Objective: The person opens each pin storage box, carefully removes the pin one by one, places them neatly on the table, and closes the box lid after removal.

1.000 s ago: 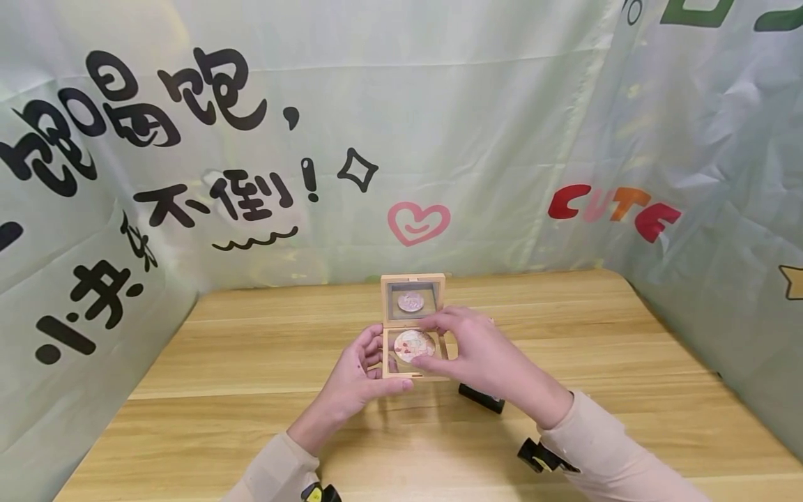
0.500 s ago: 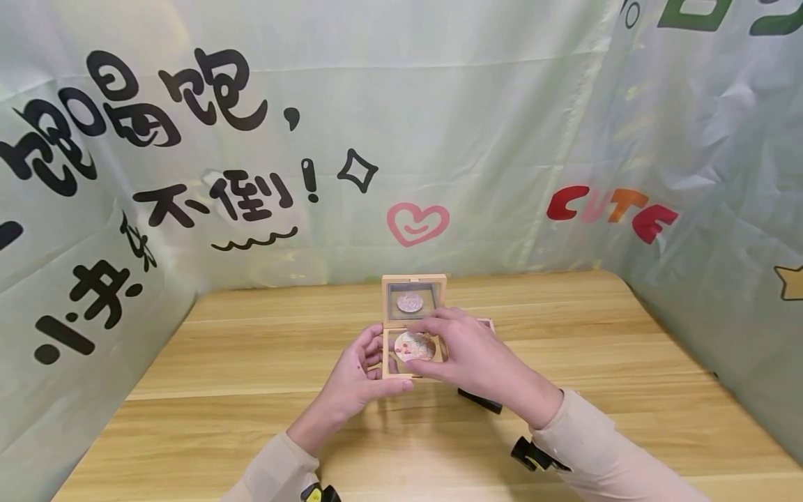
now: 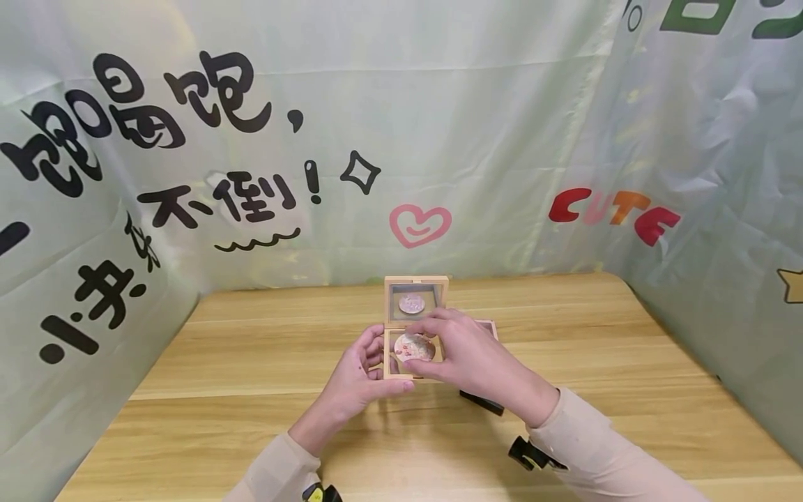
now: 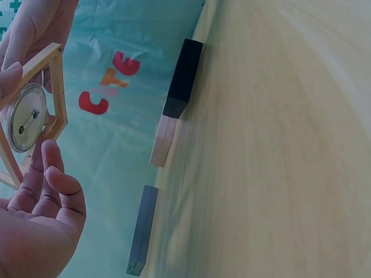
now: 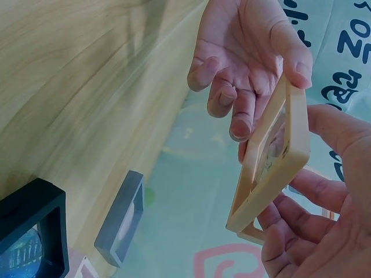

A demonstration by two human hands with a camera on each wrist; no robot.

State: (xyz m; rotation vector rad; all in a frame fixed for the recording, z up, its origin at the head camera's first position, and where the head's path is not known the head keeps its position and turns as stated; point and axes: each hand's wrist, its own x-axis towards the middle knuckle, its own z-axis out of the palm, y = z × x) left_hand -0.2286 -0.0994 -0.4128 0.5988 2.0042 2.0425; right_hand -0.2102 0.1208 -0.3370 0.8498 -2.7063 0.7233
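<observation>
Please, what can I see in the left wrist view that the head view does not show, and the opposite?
Only the left wrist view shows the metal back of the badge, with its pin.

Only the head view shows the badge's printed front and the pink heart on the backdrop.

Both show the wooden frame, the left hand, the right hand, the black frame and the CUTE lettering.

Slanting in from eight o'clock, the left hand (image 3: pixel 354 373) grips, thumb (image 3: pixel 394 388) stretched toward three; the right hand (image 3: pixel 473 352), from four o'clock, arches back uppermost, thumb and forefinger (image 3: pixel 434 325) curved toward nine.
</observation>
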